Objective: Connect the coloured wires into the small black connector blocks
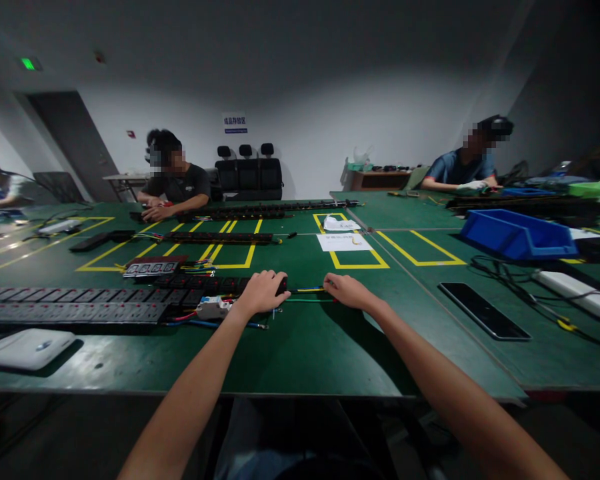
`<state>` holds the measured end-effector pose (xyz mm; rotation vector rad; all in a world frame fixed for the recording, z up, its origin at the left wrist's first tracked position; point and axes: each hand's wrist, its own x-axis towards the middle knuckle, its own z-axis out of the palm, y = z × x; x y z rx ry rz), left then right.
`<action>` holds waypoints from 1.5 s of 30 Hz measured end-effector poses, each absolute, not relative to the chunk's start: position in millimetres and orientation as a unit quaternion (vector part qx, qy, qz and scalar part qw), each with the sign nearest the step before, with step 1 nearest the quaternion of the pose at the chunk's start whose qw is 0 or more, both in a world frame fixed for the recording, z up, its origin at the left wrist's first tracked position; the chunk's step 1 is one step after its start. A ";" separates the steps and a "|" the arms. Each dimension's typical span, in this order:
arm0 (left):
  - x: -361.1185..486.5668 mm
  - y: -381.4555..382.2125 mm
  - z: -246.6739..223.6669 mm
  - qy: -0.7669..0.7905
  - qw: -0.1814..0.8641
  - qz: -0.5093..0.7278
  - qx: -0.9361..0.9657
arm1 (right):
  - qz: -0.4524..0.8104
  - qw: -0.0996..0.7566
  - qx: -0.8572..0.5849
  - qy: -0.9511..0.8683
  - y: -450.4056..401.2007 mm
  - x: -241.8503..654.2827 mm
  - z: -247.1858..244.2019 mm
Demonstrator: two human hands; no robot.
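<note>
Near the middle of the table, my left hand is wrapped over the end of a long black socket strip. Colored wires run out of that end to the right. My right hand pinches these wires between closed fingers, which hide their tips. Below them a green wire lies stretched toward the same hand. Just left of my left forearm sits a white circuit breaker with red and blue wires. More black socket strips lie side by side at the left.
A white box-shaped device lies at the front left. On the right are a phone, a blue bin and a white power strip with black cables. White paper lies beyond my hands. Two co-workers sit across the table.
</note>
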<state>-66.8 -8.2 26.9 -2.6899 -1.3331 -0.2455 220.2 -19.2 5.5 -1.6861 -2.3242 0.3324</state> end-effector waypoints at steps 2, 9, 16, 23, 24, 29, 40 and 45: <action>-66.9 -8.1 27.0 -0.442 0.062 -0.081 -0.891 | 0.115 0.125 -0.578 -0.798 -19.6 220.0 6.0; -66.5 -8.1 24.8 -0.444 0.079 -0.079 -0.889 | 0.115 0.128 -0.578 -0.798 -19.5 219.9 4.4; -66.1 -8.6 25.2 -0.444 0.082 -0.078 -0.889 | 0.111 0.122 -0.580 -0.797 -18.6 220.4 4.0; -66.3 -8.2 27.1 -0.441 0.076 -0.077 -0.891 | 0.121 0.125 -0.579 -0.796 -19.9 219.5 6.1; -66.4 -8.1 26.9 -0.440 0.076 -0.077 -0.891 | 0.121 0.126 -0.579 -0.796 -19.9 219.5 6.0; -67.0 -6.9 25.8 -0.440 0.074 -0.077 -0.892 | 0.119 0.120 -0.583 -0.794 -19.4 219.6 5.8; -66.2 -8.9 26.5 -0.444 0.079 -0.077 -0.889 | 0.112 0.119 -0.583 -0.796 -18.7 219.7 4.0; -65.1 -9.8 27.5 -0.446 0.078 -0.077 -0.888 | 0.111 0.119 -0.584 -0.796 -18.3 219.7 3.9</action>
